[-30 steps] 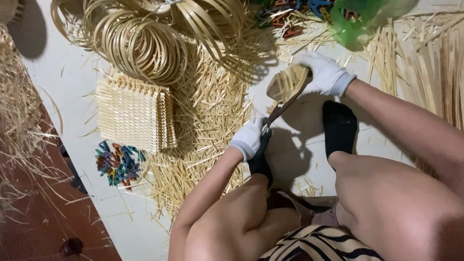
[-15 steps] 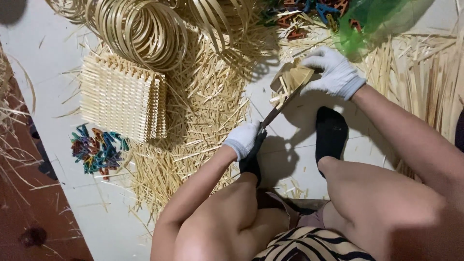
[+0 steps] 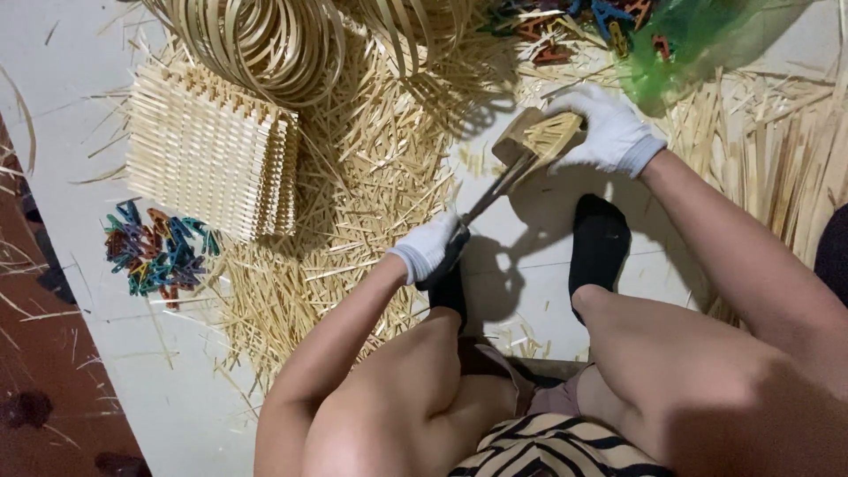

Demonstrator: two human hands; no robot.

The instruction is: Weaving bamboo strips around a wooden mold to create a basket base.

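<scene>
**Woven bamboo piece under the scissors: handling entry**

Item 1, nearest you: your left hand [image 3: 428, 247], white-gloved, fingers clenched round the dark handles of the scissors [image 3: 481, 210]. The blades run up and to the right, tips meeting the workpiece.

Item 2: the small woven bamboo piece [image 3: 539, 141], held off the floor just above your black-socked feet [image 3: 599, 243]. Your right hand [image 3: 609, 132], also gloved, has its fingers wrapped over the far right end, grasping it. Its long axis looks to slant from lower left to upper right, cut end facing the blades. Judged light, stiff but brittle: thin slats likely to splinter or spring, so keep your hold on the woven body, not the loose ends.

Item 3, left: a stack of woven bamboo mats [image 3: 208, 159], with coloured clips [image 3: 155, 252] beside it.

Item 4, around and beyond: bamboo offcuts [image 3: 353, 203] strewn on the floor.

Item 5, farthest: coiled bamboo strips [image 3: 265, 40].
</scene>
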